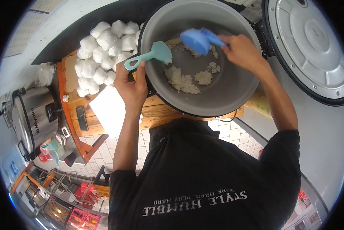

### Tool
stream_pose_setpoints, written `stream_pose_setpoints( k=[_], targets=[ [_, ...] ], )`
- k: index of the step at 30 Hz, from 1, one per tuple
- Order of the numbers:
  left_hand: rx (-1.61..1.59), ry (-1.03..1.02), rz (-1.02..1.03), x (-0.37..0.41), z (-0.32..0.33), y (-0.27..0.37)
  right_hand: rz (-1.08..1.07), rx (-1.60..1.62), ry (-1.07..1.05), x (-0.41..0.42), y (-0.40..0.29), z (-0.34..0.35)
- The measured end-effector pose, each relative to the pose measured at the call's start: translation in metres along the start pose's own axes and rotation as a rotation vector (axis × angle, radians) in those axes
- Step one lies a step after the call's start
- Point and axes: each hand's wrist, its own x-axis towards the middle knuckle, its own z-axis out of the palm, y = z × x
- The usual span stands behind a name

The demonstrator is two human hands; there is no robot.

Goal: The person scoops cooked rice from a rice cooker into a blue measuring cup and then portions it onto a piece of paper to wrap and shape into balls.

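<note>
In front of me stands a large grey rice cooker pot [235, 92] with clumps of cooked white rice [183, 82] scattered over its bottom. My left hand [131, 83] is at the pot's left rim and grips a mint-green rice paddle [160, 52] by its looped handle. The paddle's blade reaches over the inside wall, with some rice at its edge. My right hand [243, 53] reaches in over the right side and holds a blue plastic scoop [195, 41] by its handle. The scoop is blurred, and whatever is in it cannot be seen.
Many white wrapped bundles [100, 54] are heaped left of the pot on a wooden table [154, 115]. White paper sheets [110, 112] and a phone [81, 118] lie nearby. The hinged metal lid [310, 43] stands open at right. A Miyako rice cooker [36, 118] is far left.
</note>
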Motion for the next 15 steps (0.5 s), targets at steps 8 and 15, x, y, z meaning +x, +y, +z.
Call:
stream_pose_setpoints(
  k=[8, 15],
  targets=[
    [-0.06, -0.022, -0.138, -0.004, -0.008, 0.005, -0.125, 0.11, -0.274, 0.013, -0.034, 0.039],
    [-0.111, -0.012, -0.107, -0.003, -0.004, 0.001, -0.169, 0.055, -0.474, 0.019, -0.029, 0.076]
  ],
)
